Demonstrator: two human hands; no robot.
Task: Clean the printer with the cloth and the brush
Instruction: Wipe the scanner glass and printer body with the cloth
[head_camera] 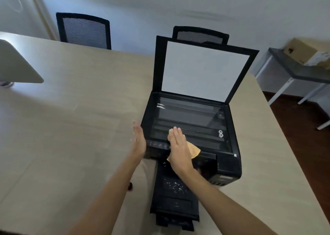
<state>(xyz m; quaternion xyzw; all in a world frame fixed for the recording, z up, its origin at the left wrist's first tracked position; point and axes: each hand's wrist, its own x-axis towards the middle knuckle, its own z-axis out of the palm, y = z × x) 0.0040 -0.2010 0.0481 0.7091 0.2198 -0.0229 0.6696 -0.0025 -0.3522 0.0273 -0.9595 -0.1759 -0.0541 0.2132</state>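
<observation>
A black printer [230, 165] stands on the table with its scanner lid [205, 68] raised and the glass [189, 117] exposed. My right hand [177, 145] lies flat on an orange cloth [194, 151], pressing it onto the front edge of the glass near the control panel. My left hand [139, 140] rests edge-on against the printer's left front corner, fingers straight. The output tray [174, 204] is pulled out toward me and carries white specks. A small dark object [130, 186], partly hidden by my left forearm, lies on the table; I cannot tell what it is.
The printer sits on a long beige table [71, 127]. Two black mesh chairs [84, 31] stand at its far side. A grey monitor back [16, 65] is at the left edge. A grey side table [294, 74] with a cardboard box [307, 52] stands at the right.
</observation>
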